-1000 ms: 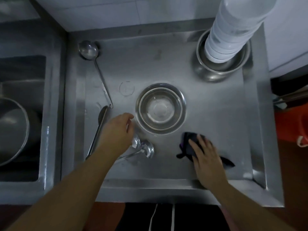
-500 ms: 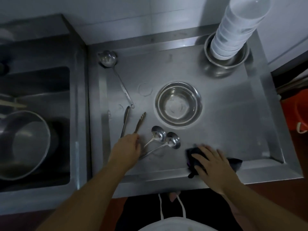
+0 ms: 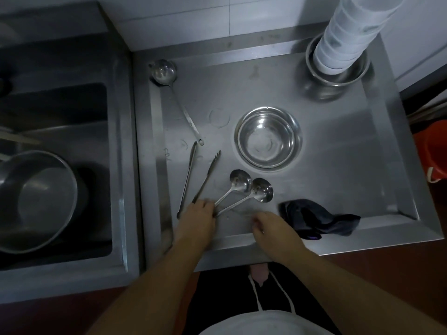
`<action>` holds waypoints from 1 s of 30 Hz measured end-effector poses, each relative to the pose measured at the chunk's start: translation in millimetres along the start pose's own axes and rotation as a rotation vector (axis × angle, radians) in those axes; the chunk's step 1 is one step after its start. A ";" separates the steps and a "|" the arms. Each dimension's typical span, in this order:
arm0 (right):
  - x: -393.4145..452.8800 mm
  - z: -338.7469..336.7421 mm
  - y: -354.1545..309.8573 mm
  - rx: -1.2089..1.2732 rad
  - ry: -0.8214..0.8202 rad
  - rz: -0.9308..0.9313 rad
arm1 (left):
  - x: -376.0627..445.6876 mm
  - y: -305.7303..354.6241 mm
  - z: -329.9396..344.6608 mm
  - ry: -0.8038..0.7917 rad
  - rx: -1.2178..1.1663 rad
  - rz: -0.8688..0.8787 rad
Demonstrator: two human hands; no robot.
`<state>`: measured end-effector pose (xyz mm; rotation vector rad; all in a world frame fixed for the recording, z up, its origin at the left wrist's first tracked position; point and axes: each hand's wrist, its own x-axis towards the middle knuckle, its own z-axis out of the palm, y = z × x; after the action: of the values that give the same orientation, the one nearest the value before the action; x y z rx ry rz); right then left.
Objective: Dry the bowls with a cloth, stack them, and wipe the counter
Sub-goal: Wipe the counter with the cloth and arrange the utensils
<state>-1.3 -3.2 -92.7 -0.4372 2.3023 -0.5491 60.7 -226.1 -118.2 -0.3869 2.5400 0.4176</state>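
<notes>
1. Left hand [image 3: 197,218], lower centre of the frame: its grip is curled at the handle ends of the two ladles [image 3: 250,188] and the tongs [image 3: 205,180]. The knuckles hide which handles it actually grasps.
2. Right hand [image 3: 273,226], just right of the left: fingers loosely curled, grip holding nothing, resting above the table's front edge. It is just beside the cloth, not touching it.
3. Cloth [image 3: 314,220]: dark, crumpled, lying on the table [image 3: 338,151] at lower right, over the raised front rim.
4. Steel bowl [image 3: 267,137]: upright at centre, sitting inside at least one more bowl.
5. White bowl stack [image 3: 348,37]: tall, upper right, standing inside a steel bowl [image 3: 338,73] at the table's back corner.
6. Long ladle [image 3: 163,72]: upper left of the table, handle pointing toward centre.
7. Table surface: faint ring mark and water traces left of the centre bowl.
8. Sink [image 3: 60,112]: left of the frame, with a large steel pot [image 3: 36,201] inside.
</notes>
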 end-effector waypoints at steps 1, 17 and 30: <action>-0.1 1.4 0.6 0.009 -0.005 0.012 | 1.2 0.6 2.7 0.014 0.013 0.020; -36.6 -10.1 41.8 0.345 -0.040 0.281 | 6.4 43.3 -2.0 -0.140 -0.041 -0.046; -23.1 -59.8 89.2 0.499 0.079 0.353 | -7.3 96.6 -29.9 -0.157 -0.616 -0.175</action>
<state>-41.5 98.8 -85.4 0.2292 2.1433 -0.9326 19.1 -147.7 -69.3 -0.7586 2.1567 1.1157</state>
